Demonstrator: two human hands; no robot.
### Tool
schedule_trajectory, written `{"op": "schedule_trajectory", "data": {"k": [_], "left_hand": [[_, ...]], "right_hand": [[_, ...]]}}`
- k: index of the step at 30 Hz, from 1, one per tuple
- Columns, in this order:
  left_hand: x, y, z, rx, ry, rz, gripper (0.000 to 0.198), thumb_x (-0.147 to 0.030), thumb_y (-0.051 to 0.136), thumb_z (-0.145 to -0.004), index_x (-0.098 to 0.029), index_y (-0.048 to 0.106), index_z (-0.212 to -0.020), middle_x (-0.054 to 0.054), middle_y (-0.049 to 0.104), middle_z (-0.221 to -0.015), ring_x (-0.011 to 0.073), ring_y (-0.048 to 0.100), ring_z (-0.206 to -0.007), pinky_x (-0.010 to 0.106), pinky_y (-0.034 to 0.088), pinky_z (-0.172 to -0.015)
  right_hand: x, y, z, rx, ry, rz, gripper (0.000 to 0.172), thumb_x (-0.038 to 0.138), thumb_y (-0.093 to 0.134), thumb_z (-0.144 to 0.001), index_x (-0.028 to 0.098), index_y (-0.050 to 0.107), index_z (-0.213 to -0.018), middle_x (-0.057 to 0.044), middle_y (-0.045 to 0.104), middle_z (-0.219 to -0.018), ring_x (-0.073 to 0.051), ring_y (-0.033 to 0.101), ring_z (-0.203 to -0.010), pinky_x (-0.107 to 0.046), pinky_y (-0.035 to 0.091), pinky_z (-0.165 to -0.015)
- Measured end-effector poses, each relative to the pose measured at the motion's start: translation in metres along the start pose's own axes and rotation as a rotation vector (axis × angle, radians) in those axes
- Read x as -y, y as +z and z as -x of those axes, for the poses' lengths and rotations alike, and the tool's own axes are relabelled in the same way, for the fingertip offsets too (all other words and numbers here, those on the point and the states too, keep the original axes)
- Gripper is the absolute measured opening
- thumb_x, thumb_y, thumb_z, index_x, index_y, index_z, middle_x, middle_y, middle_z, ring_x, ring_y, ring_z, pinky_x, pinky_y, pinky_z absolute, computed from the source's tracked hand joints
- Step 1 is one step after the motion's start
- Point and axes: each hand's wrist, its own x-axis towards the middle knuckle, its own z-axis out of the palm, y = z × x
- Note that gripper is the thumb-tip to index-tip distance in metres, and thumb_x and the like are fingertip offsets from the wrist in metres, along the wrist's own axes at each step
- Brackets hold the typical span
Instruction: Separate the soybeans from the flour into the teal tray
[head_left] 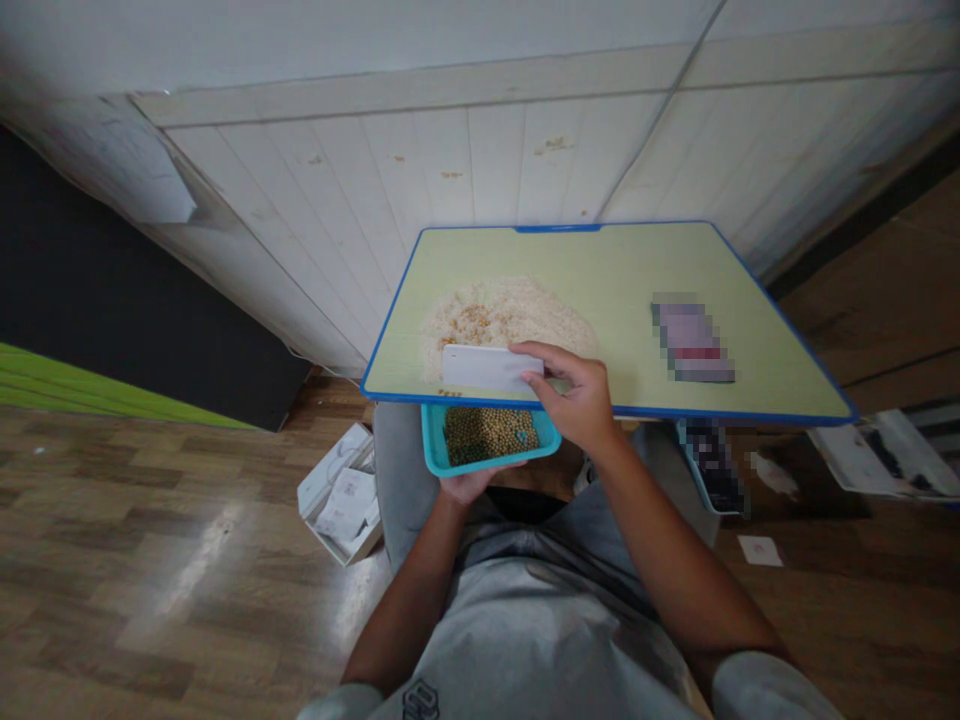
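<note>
My right hand [574, 390] pinches the right end of a flat white rectangular scraper [480, 368], its long edge near the front of the table. Behind the scraper, rice grains [547, 305] lie spread in a pile, with some brownish-yellow beans [474, 318] among them at the left. A few beans also sit by the table's front edge. Just below that edge, my left hand [472, 484] supports a turquoise plastic tray [491, 465] from underneath; its fingers are mostly hidden. Inside the tray are many beans [487, 430], tan ones and darker green ones.
The yellow-green table [630, 270] has a blue rim. A blurred phone-like object [691, 340] lies on its right side. White wall panels [495, 170] stand behind it. On the floor at left is an open white box [343, 500]; another blurred device [714, 468] rests by my right thigh.
</note>
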Motion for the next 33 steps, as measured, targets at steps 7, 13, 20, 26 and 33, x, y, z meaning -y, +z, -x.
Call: {"op": "schedule_trajectory", "data": {"k": [7, 13, 20, 26, 33], "left_hand": [[-0.001, -0.001, 0.001, -0.021, 0.017, 0.006, 0.076, -0.069, 0.022, -0.106, -0.031, 0.025, -0.172, 0.013, 0.022, -0.180, 0.0468, 0.007, -0.166, 0.089, 0.000, -0.120], [0.000, -0.002, 0.001, -0.034, 0.034, 0.002, 0.074, -0.067, 0.020, -0.107, -0.032, 0.024, -0.172, 0.012, 0.021, -0.180, 0.0476, 0.009, -0.166, 0.090, 0.003, -0.120], [-0.001, -0.005, 0.000, -0.013, 0.019, -0.003, 0.076, -0.071, 0.019, -0.106, -0.035, 0.023, -0.172, 0.011, 0.019, -0.181, 0.0466, 0.007, -0.166, 0.089, 0.004, -0.121], [-0.001, -0.005, 0.000, -0.010, 0.022, -0.016, 0.075, -0.070, 0.023, -0.105, -0.035, 0.024, -0.172, 0.010, 0.018, -0.181, 0.0475, 0.007, -0.166, 0.090, 0.006, -0.120], [0.001, -0.005, 0.000, -0.023, 0.032, -0.027, 0.076, -0.069, 0.021, -0.106, -0.032, 0.024, -0.172, 0.012, 0.021, -0.181, 0.0475, 0.008, -0.166, 0.090, 0.003, -0.121]], "right_hand": [[-0.002, 0.010, -0.002, 0.054, 0.004, -0.019, 0.036, 0.019, 0.066, -0.094, 0.032, 0.080, -0.124, 0.001, 0.084, -0.122, -0.020, 0.080, -0.111, -0.040, 0.065, -0.102], [-0.002, 0.008, 0.000, 0.088, 0.027, -0.016, 0.034, 0.022, 0.066, -0.095, 0.033, 0.080, -0.124, 0.001, 0.085, -0.119, -0.021, 0.080, -0.107, -0.041, 0.067, -0.097], [-0.006, 0.000, 0.001, -0.096, 0.091, -0.019, 0.035, 0.020, 0.068, -0.091, 0.031, 0.081, -0.123, 0.000, 0.083, -0.124, -0.022, 0.080, -0.109, -0.040, 0.068, -0.092], [-0.004, -0.002, -0.001, -0.091, 0.102, 0.011, 0.039, 0.019, 0.066, -0.091, 0.031, 0.080, -0.125, 0.000, 0.082, -0.126, -0.022, 0.080, -0.109, -0.040, 0.068, -0.092], [0.003, 0.004, 0.001, 0.024, 0.043, 0.009, 0.038, 0.019, 0.065, -0.092, 0.031, 0.080, -0.126, 0.000, 0.083, -0.126, -0.021, 0.079, -0.114, -0.040, 0.067, -0.097]]}}
